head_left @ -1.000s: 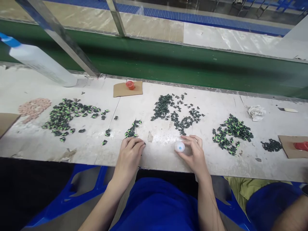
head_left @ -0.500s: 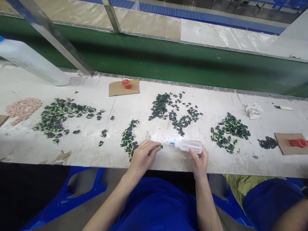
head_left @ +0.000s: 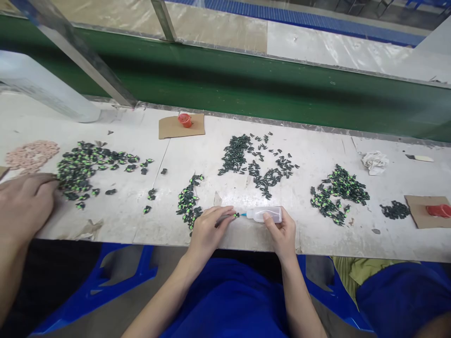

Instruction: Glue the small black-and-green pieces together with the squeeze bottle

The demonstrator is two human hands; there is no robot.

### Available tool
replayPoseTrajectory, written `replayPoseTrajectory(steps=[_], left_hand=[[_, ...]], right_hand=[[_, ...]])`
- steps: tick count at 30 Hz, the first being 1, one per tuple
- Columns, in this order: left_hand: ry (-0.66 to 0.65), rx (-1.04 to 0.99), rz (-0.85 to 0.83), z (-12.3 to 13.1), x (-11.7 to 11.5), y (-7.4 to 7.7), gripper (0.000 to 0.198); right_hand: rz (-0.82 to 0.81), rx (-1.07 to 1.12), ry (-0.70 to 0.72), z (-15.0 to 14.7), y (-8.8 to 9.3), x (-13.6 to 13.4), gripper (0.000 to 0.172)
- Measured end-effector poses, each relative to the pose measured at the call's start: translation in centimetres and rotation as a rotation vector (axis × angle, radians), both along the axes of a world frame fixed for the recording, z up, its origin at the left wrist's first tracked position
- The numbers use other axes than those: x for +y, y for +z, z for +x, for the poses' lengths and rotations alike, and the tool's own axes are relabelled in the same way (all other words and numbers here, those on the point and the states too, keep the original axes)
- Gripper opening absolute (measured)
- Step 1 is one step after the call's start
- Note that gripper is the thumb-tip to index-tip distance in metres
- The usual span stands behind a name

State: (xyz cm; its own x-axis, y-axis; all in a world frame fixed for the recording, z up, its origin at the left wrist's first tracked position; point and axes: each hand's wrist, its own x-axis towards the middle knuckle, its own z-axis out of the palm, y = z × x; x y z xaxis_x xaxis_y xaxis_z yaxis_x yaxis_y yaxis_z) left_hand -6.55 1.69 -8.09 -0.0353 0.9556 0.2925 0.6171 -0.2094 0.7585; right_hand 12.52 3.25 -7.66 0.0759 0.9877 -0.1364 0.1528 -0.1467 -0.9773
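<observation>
I see a pile (head_left: 187,203) beside my left grip (head_left: 210,224), dark pieces (head_left: 235,152) beyond, a co-worker's hand (head_left: 26,199) farther left. That grip pinches a part (head_left: 236,215); opposite, my right grip (head_left: 282,227) clasps the level bottle (head_left: 259,214), tip (head_left: 244,214) at it.

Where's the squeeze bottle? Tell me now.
Right of centre in the head view, the squeeze bottle is in the right hand, blue tip facing the left hand.
</observation>
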Motion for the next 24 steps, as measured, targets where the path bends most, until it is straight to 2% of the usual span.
replayPoseTrajectory(steps=[24], left_hand=[[0.000,0.015,-0.011,0.09,-0.10,0.16,0.010]], right_hand=[[-0.005,-0.039,0.024,-0.05,0.21,0.02,0.025]])
